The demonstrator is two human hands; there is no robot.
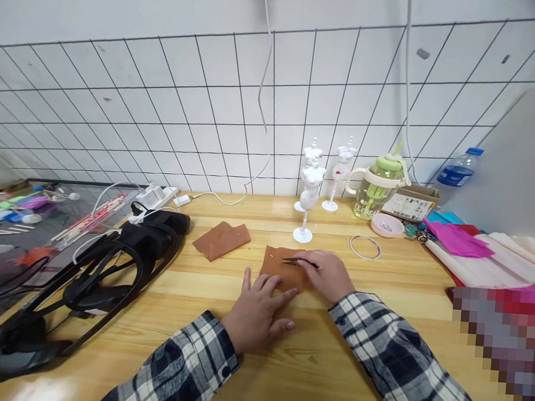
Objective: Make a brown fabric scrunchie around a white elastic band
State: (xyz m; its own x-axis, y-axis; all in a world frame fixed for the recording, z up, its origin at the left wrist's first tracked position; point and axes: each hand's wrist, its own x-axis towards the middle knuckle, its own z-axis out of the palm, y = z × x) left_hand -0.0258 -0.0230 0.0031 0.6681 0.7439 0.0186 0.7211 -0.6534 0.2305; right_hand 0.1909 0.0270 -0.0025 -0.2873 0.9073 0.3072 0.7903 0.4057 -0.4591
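From the head camera we see our left hand (260, 310) spread flat, pressing the brown fabric piece (285, 269) onto the wooden table (329, 363); our right hand (329, 275) pinches tweezers (297, 262) over it, near a white mannequin (308, 191).

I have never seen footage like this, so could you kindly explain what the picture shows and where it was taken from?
There is one picture, from a camera worn on a person's head, looking down at their own two hands in plaid sleeves. The left hand presses flat on a small brown fabric piece lying on the pale wooden table. The right hand holds thin metal tweezers over that fabric. Nearby lie a second folded brown fabric piece, small white plastic mannequins, a white ring and a black headset.
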